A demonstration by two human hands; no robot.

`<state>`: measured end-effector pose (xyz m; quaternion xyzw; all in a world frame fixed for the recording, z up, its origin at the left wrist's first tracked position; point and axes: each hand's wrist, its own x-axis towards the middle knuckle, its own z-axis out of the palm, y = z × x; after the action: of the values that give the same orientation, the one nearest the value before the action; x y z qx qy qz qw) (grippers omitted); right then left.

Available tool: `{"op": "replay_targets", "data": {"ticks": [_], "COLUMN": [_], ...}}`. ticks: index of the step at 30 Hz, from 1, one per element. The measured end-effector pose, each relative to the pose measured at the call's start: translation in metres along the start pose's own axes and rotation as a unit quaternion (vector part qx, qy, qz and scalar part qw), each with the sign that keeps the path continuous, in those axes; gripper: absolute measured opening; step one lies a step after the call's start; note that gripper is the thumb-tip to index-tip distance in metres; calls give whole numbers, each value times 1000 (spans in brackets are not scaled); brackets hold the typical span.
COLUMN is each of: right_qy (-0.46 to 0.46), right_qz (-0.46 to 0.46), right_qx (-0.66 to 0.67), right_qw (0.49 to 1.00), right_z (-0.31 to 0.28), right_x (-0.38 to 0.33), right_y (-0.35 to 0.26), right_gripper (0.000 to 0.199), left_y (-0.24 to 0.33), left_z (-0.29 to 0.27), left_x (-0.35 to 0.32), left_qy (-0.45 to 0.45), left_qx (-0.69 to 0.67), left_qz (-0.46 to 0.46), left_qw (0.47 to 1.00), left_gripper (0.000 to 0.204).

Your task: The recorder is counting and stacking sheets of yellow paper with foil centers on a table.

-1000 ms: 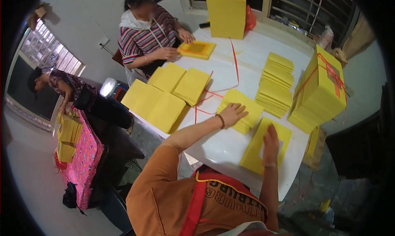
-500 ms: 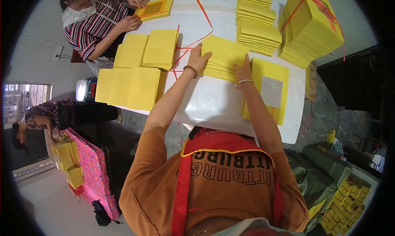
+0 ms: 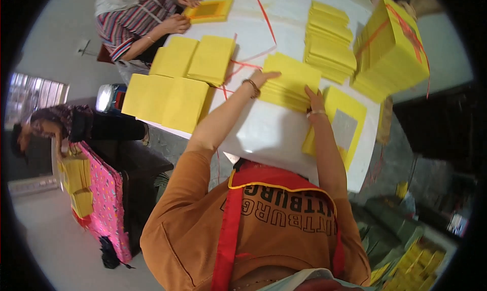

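Note:
A stack of yellow paper [image 3: 291,73], its layered edges facing me, is gripped between my two hands on the white-covered table [image 3: 258,131]. On its left end rests my left hand [image 3: 263,80], thumb lying over the top; a brown bead bracelet is round that wrist. Holding the right end is my right hand [image 3: 315,99], its thumb along the upper edge and its other fingers mostly hidden. Just right of that hand, and partly behind my forearm, lies a yellow paper stack [image 3: 358,110] bearing a silver square [image 3: 345,126].
Yellow paper stacks stand at left [image 3: 167,101] and back right [image 3: 329,55], near a tall bundle [image 3: 390,47] tied with red strap. Red strap [image 3: 265,20] trails across the table. A co-worker's hands [image 3: 177,23] touch a yellow stack [image 3: 223,9] at far left.
The whole view has tilted and shifted, so the table's things sit turned slightly clockwise. My left thumb reaches further across the paper stack's top. Both hands keep hold of it.

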<state>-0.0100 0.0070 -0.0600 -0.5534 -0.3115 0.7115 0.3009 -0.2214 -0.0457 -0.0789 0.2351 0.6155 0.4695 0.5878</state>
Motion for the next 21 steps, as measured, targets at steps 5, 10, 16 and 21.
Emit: {"op": "replay_targets", "data": {"ticks": [5, 10, 16, 21], "right_qy": [-35, -76, -200, -331], "right_qz": [-57, -35, -60, -64], "right_qx": [21, -5, -76, -54], "right_qw": [998, 996, 975, 940], "right_z": [-21, -23, -19, -28], "right_x": [17, 19, 19, 19], "right_y": [11, 19, 5, -14], "right_gripper": [54, 52, 59, 82], "left_y": [26, 5, -43, -3], "left_z": [26, 25, 10, 5], "left_x": [-29, -43, -34, -80], "left_qy": [-27, 71, 0, -66], "left_qx": [44, -47, -192, -201], "left_qz": [-40, 38, 128, 241], "left_qw": [998, 996, 973, 947], "left_gripper": [49, 51, 55, 67]}}
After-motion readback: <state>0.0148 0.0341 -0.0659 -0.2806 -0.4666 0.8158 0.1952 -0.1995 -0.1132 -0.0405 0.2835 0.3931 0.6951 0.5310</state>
